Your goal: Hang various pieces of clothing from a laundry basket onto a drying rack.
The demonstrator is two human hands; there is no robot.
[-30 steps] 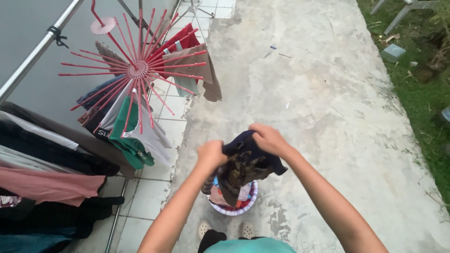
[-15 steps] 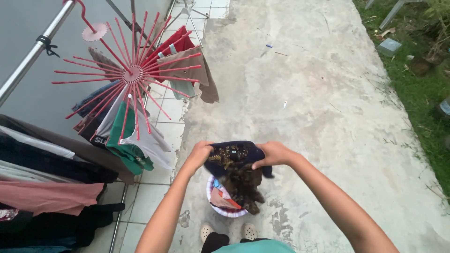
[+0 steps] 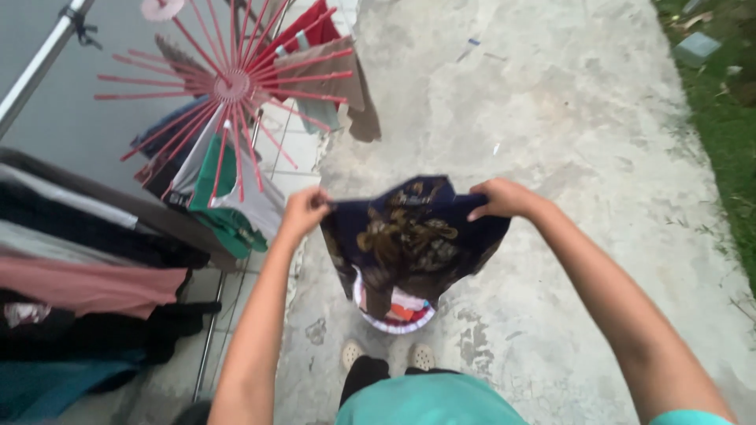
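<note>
My left hand [image 3: 303, 211] and my right hand [image 3: 499, 198] each grip an upper corner of a dark navy garment [image 3: 409, 236] with a brown-gold pattern. The cloth is stretched out between them and hangs down in front of me. Below it, on the concrete, stands a round laundry basket [image 3: 394, 321] with a white and purple rim, holding several coloured clothes; the garment hides most of it. My feet in pale sandals stand just behind the basket.
A red radial drying hanger [image 3: 234, 85] with several garments hangs at upper left from a metal rail [image 3: 35, 67]. More clothes [image 3: 87, 287] hang on a rack at left. Concrete ground [image 3: 551, 118] stretches ahead, with grass [image 3: 720, 118] at right.
The bunched garment has been pulled open. My hands moved apart and upward, spreading it wide above the basket. The camera shifted slightly.
</note>
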